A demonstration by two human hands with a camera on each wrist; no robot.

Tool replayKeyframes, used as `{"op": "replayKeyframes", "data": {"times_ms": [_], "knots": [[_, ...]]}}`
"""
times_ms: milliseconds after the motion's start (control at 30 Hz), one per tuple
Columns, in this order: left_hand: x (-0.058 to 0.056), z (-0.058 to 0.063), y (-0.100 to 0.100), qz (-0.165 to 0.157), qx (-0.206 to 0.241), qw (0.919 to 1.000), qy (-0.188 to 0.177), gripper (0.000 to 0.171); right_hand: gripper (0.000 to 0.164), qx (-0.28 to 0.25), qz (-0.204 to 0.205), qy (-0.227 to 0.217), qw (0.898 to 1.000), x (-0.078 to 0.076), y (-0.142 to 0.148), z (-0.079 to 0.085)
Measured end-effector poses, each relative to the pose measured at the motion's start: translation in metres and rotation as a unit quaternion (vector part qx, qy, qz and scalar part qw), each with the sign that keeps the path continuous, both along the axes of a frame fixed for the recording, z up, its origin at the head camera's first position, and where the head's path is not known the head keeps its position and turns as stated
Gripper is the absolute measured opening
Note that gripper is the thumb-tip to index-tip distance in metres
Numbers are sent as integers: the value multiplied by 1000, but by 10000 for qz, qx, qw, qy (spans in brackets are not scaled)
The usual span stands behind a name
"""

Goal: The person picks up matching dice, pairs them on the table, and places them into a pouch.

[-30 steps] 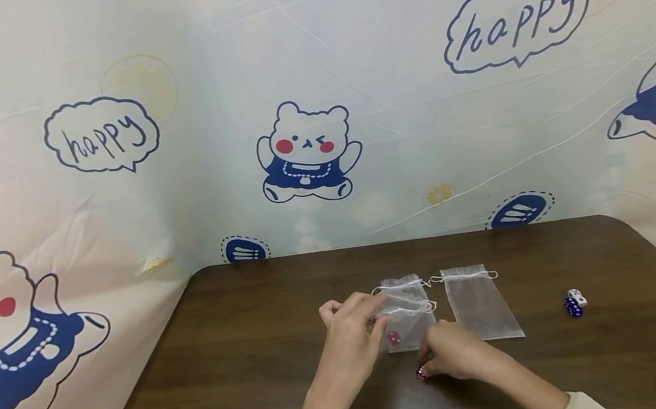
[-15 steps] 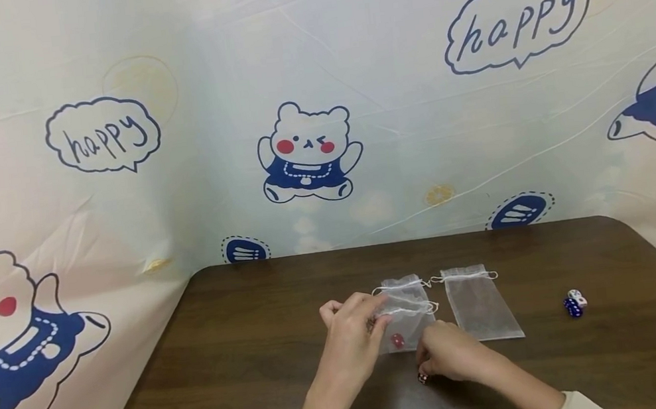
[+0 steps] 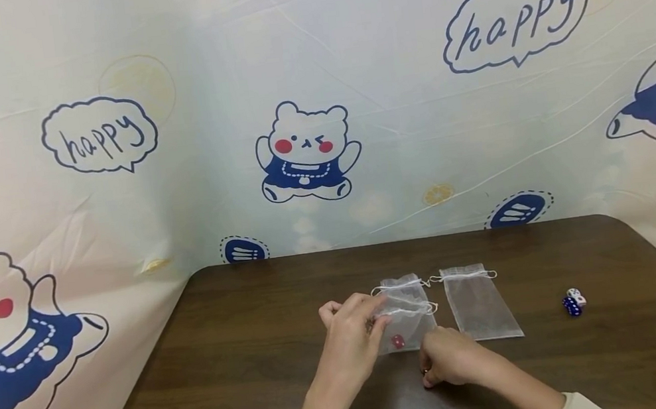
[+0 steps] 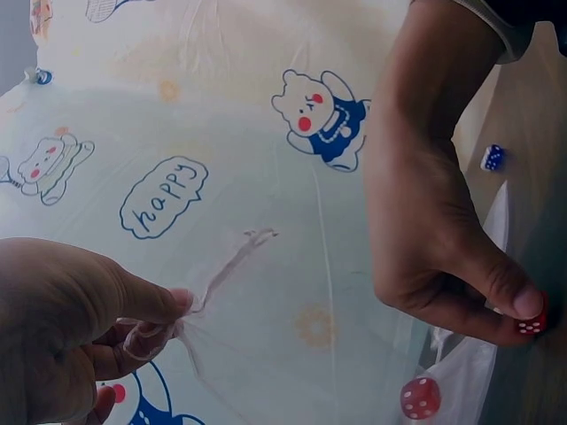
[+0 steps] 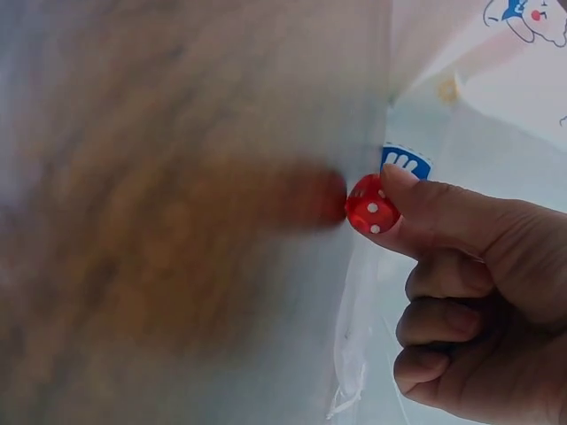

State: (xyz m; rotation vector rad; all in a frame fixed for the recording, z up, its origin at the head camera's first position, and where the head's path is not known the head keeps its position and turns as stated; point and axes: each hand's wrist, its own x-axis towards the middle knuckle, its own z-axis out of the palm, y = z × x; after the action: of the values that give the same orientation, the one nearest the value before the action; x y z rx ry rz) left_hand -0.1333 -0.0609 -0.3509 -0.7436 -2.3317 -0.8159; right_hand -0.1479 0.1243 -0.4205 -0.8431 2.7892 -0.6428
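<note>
My left hand (image 3: 350,329) pinches the gathered neck of a small sheer white drawstring bag (image 4: 213,279). A red die (image 3: 398,341) with white dots shows through the mesh near the bottom of this bag. Just right of it and nearer to me, my right hand (image 3: 452,355) grips a second red die (image 5: 372,205) between thumb and index finger, close to the tabletop. From the head view that die is almost wholly hidden by the fingers. The other fingers of the right hand are curled into the palm.
Behind the held bag, a second sheer bag (image 3: 402,282) lies flat, partly covered. A third bag (image 3: 483,308) lies flat to its right. Farther right, a blue die (image 3: 571,306) and a white die (image 3: 578,297) sit together on the brown table (image 3: 247,346). Printed cloth (image 3: 403,123) hangs around the back and sides.
The red die in the bag has shifted slightly right and toward me. My right hand has moved a little, its fingers now covering the second die. The left hand stays put.
</note>
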Motion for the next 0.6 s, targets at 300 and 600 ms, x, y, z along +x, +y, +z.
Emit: {"op": "replayKeyframes", "data": {"times_ms": [300, 600], "knots": [[-2, -2, 0, -46, 70, 9999, 133, 29, 11, -285, -122, 539, 9981, -7, 12, 16], [-2, -3, 1, -71, 126, 9998, 170, 30, 12, -1060, -1514, 1969, 9628, -13, 25, 54]]}}
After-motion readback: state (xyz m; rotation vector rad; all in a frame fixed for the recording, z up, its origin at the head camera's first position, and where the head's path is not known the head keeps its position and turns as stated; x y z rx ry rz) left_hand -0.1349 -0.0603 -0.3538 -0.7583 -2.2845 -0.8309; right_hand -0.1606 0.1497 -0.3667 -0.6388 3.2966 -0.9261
